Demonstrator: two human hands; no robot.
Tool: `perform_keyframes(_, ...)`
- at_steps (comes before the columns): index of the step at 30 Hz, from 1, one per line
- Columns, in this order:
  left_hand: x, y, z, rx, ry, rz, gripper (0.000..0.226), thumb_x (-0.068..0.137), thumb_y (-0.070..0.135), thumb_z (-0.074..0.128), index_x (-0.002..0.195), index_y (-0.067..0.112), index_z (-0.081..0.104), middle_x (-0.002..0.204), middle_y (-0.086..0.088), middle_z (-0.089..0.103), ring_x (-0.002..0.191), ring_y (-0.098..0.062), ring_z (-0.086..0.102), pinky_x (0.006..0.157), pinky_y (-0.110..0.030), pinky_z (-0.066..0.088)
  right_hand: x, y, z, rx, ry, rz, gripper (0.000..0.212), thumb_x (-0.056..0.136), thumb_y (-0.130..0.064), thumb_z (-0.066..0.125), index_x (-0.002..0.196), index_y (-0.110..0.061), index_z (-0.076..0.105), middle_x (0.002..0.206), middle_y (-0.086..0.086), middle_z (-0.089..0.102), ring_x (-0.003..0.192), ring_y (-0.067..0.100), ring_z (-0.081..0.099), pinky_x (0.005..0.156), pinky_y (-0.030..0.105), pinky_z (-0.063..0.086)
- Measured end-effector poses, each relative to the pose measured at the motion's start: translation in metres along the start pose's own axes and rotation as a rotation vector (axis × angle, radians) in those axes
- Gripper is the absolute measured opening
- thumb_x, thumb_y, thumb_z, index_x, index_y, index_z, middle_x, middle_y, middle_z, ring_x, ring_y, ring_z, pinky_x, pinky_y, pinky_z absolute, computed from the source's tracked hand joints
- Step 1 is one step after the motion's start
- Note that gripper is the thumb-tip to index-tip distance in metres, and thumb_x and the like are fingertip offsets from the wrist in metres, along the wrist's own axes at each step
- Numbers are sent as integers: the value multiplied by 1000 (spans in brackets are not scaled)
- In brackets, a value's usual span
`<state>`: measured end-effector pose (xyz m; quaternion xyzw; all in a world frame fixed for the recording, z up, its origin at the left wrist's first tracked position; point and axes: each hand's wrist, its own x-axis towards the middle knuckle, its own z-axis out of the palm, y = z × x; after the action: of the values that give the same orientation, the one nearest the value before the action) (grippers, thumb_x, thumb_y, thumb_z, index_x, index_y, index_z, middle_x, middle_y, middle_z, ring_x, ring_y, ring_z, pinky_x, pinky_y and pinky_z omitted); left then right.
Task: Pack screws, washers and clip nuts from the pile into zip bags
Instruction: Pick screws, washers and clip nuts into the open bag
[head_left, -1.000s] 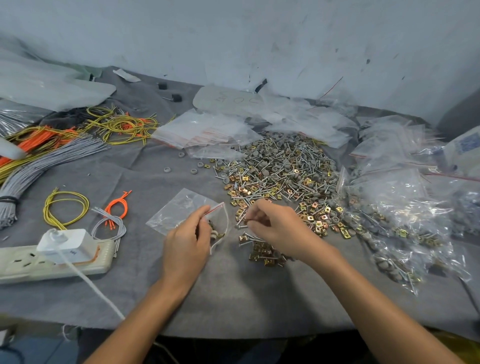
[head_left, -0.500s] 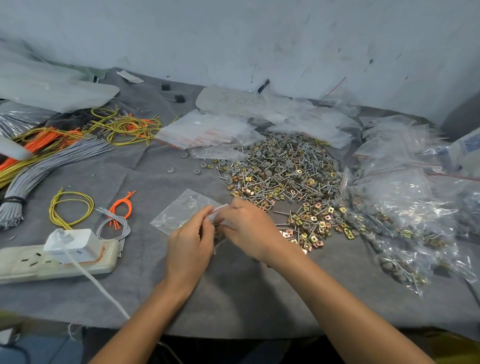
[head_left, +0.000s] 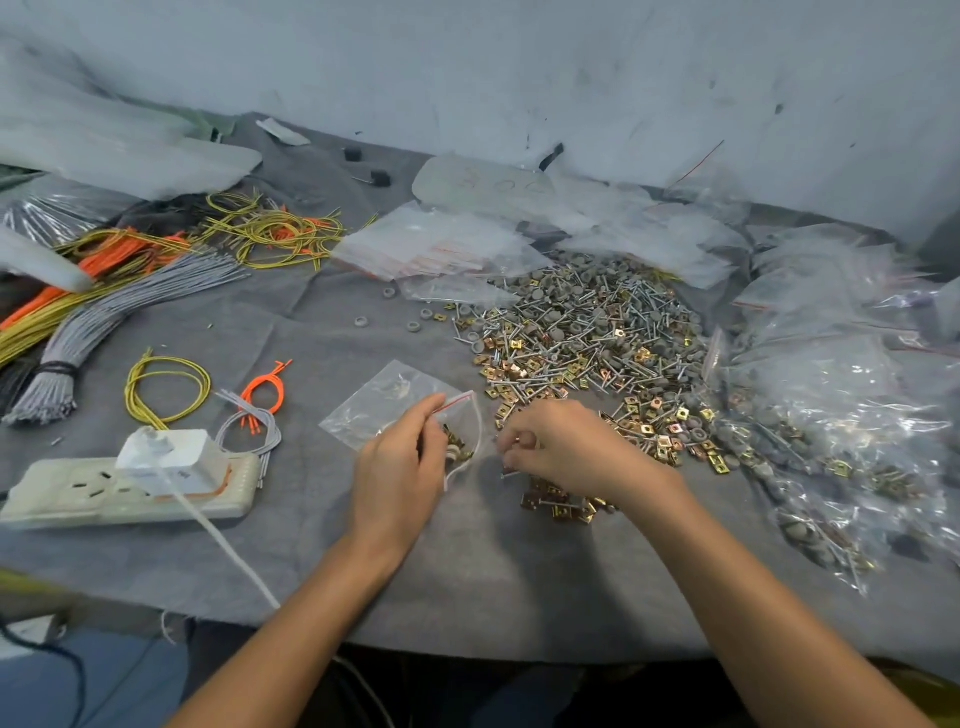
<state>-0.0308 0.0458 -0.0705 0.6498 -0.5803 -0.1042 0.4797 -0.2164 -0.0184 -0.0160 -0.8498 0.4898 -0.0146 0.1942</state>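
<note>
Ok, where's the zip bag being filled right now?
In the head view, the open zip bag lies centre-left, its mouth held by the left hand, left of the hardware pile.

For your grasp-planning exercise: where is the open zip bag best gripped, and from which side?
Pinch the zip bag by its upper lip at the red seal strip, from the near side like the left hand; its mouth gapes rightward toward the pile.

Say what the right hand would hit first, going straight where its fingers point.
Probably the open mouth of the zip bag, which the left hand holds; depth is unclear.
</note>
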Motion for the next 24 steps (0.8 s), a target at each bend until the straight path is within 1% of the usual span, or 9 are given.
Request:
perform_keyframes(4,0,1,-1,2,-1,2,36,95,24,47,119,15,72,107,-1,76,90,-25,71,79,-33,48,2,0,6,-77,-46,-60,10,91,-29,68,100,-32,71,96,-13,54,90,12,56,78,36,51)
perform_keyframes(7,0,0,-1,4,1,-3,36,95,24,47,120,15,72,106,-1,76,88,-26,71,77,-35,51,-1,1,7,-59,-64,-72,5,91,-26,68,94,-30,67,96,-10,52,95,15,56,85,42,51)
perform_keyframes(11,-1,1,0,11,0,7,36,95,24,47,120,15,72,103,-1,77,84,-25,70,76,-33,49,-6,4,8,-1,-74,-69,13,93,-25,67,89,-34,57,96,-13,46,96,13,52,87,37,46)
perform_keyframes(13,-1,1,0,9,6,6,35,95,23,48,119,15,72,103,-1,77,84,-25,70,77,-32,46,-8,4,10,1,-69,-83,11,95,-24,65,92,-31,56,99,-11,44,96,13,49,86,33,43)
perform_keyframes(17,0,2,0,12,1,1,35,95,23,48,119,15,72,106,-1,76,88,-25,71,78,-33,47,-15,2,7,94,48,-43,8,100,-22,54,95,-27,52,97,-12,50,88,8,50,77,30,39)
perform_keyframes(19,0,2,0,11,7,-5,36,95,24,48,119,15,72,107,-1,76,89,-25,71,78,-34,48,-19,-3,3,280,140,11,9,103,-22,52,96,-26,50,89,-8,60,78,7,57,70,32,45)
perform_keyframes(22,0,0,1,10,13,-10,36,95,26,47,119,16,72,107,0,76,92,-24,71,79,-33,49,-26,-15,3,932,177,-20,5,103,-7,54,107,-8,55,92,7,70,81,15,67,75,32,56)
perform_keyframes(23,0,0,1,13,11,-10,36,96,26,47,120,17,72,107,0,76,92,-24,71,78,-34,50,-28,-18,4,1107,167,-44,8,102,-2,54,109,-4,56,91,9,70,81,16,67,76,31,56)
perform_keyframes(24,1,0,1,15,10,-8,36,96,27,47,120,17,72,107,0,76,92,-25,71,78,-35,52,-29,-20,6,1195,158,-66,12,101,1,55,111,-3,56,91,8,71,82,16,67,77,29,56)
